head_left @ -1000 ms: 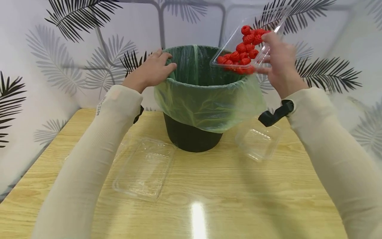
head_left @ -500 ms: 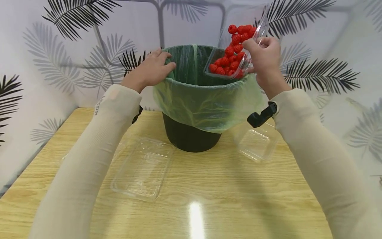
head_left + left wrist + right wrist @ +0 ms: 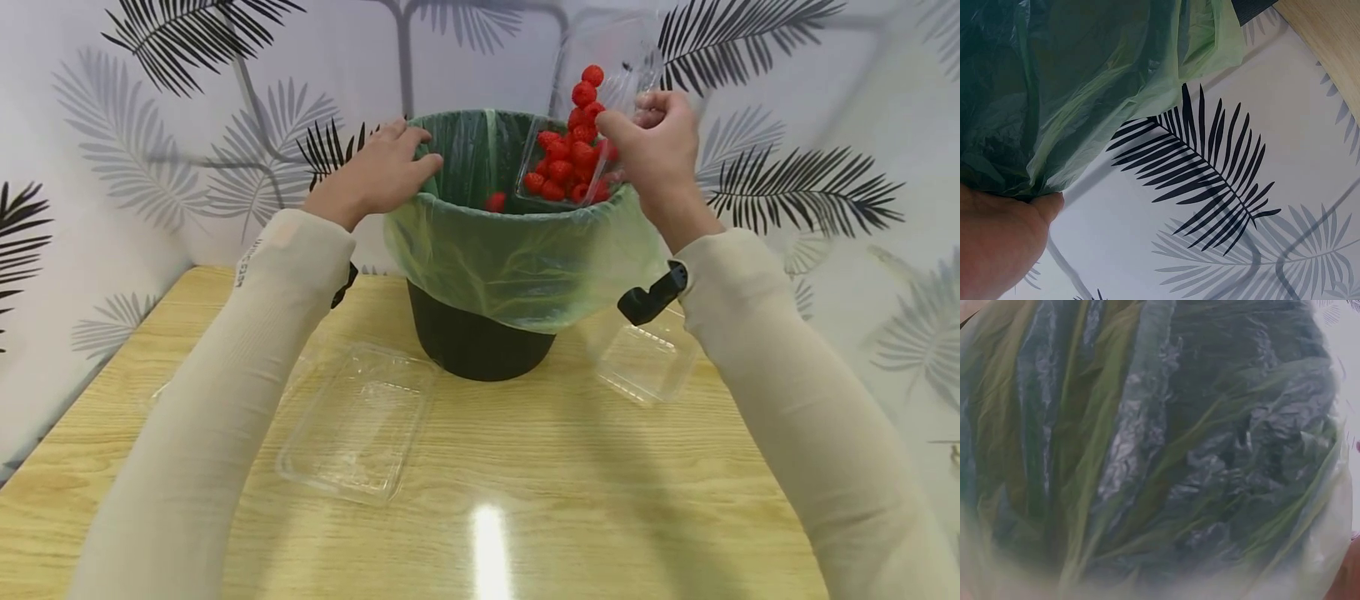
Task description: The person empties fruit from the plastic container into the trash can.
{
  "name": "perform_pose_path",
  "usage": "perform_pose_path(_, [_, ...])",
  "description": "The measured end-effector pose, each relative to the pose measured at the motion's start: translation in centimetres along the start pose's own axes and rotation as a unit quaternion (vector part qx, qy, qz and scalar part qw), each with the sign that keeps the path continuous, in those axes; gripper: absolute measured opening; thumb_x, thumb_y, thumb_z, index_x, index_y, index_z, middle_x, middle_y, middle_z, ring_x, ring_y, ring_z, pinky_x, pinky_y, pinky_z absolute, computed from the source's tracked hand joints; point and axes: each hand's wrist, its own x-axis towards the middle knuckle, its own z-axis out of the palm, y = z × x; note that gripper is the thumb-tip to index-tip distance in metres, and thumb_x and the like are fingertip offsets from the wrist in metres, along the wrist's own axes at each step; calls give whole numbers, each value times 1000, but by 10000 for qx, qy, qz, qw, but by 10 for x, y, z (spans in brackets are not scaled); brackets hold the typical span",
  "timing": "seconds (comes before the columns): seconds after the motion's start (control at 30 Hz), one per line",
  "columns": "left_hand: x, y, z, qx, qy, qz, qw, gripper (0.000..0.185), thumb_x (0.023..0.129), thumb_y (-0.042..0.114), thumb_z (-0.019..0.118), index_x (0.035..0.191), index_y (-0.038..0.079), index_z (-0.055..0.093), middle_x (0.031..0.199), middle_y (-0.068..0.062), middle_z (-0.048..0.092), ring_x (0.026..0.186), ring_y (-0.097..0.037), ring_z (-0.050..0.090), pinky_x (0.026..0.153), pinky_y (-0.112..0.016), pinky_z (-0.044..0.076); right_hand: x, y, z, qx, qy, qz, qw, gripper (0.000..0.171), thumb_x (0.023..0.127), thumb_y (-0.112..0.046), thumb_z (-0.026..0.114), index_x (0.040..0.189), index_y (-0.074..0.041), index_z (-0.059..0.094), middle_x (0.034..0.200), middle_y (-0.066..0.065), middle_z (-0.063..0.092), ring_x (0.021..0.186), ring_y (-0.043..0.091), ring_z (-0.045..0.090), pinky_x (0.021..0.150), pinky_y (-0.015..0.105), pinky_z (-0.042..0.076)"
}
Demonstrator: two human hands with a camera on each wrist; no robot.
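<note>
A black bin (image 3: pixel 480 346) lined with a green bag (image 3: pixel 517 258) stands at the back of the wooden table. My left hand (image 3: pixel 378 171) grips the bin's left rim, fingers curled over the bag. My right hand (image 3: pixel 652 146) holds a clear plastic tray (image 3: pixel 600 100) tipped steeply over the bin's right side. Red raspberries (image 3: pixel 570 158) slide down the tray, and one raspberry (image 3: pixel 495 202) falls inside the bin. The left wrist view shows my thumb (image 3: pixel 997 240) against the green bag (image 3: pixel 1072 94). The right wrist view is filled by the green bag (image 3: pixel 1160 450).
An empty clear tray (image 3: pixel 356 421) lies on the table (image 3: pixel 525 500) in front left of the bin. A smaller clear container (image 3: pixel 645 362) sits to the bin's right. A palm-leaf patterned wall (image 3: pixel 150 150) closes the back and sides.
My right hand has moved left and tipped the tray steeper over the bin. The raspberries have slid to its lower end and one has dropped in. The left hand stays on the rim.
</note>
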Motion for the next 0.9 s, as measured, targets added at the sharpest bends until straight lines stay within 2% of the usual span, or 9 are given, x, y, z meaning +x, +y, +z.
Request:
perform_pose_path(0.17, [1, 0, 0, 35, 20, -1, 10000, 62, 103, 43, 20, 154, 10, 11, 159, -15, -11, 147, -32, -11, 119, -51, 2, 0, 1, 2, -272, 128, -286, 9991, 30, 82, -18, 63, 106, -16, 44, 89, -5, 40, 74, 9, 40, 55, 21, 39])
perform_pose_path(0.3, [0, 0, -1, 48, 22, -3, 10000, 62, 103, 43, 20, 154, 10, 11, 159, -15, -11, 147, -31, -11, 120, -51, 2, 0, 1, 3, -537, 201, -452, 9973, 31, 80, -20, 64, 106, -17, 46, 89, -6, 43, 73, 8, 43, 59, 22, 40])
perform_pose_path(0.4, [0, -1, -1, 30, 18, -17, 10000, 61, 103, 42, 20, 154, 10, 11, 159, -14, -11, 147, -30, -11, 120, -51, 2, -1, 1, 4, -691, 205, -525, 9960, 33, 80, -22, 66, 106, -17, 47, 89, -7, 45, 68, 8, 45, 56, 20, 43])
perform_pose_path(0.53, [-1, -1, -2, -1, 13, -20, 10000, 62, 103, 42, 21, 154, 10, 10, 159, -13, -13, 147, -30, -12, 120, -50, 1, -2, 0, 4, -462, 84, -484, 9977, 33, 81, -21, 67, 107, -16, 47, 89, -5, 45, 60, 9, 44, 48, 18, 45])
perform_pose_path(0.63, [-1, 0, -1, 4, 16, -8, 10000, 62, 103, 42, 21, 154, 10, 10, 159, -14, -13, 147, -30, -12, 120, -50, 1, -2, 0, 3, -342, -34, -394, 9986, 36, 81, -20, 69, 108, -16, 46, 90, -4, 44, 60, 10, 44, 46, 17, 45])
perform_pose_path(0.73, [-2, 0, -1, 0, 18, 5, 10000, 62, 103, 42, 21, 154, 9, 11, 159, -14, -12, 147, -30, -11, 120, -50, 2, -3, 2, 3, -480, -78, -438, 9979, 38, 82, -22, 70, 110, -16, 45, 91, -5, 44, 65, 10, 44, 51, 18, 45])
perform_pose_path(0.9, [-1, 0, 1, -25, 25, 21, 10000, 62, 103, 42, 21, 154, 10, 11, 159, -14, -12, 147, -30, -11, 120, -51, 2, -6, 5, 5, -1067, -12, -798, 9911, 39, 80, -28, 69, 110, -20, 45, 92, -8, 44, 77, 7, 42, 67, 21, 39])
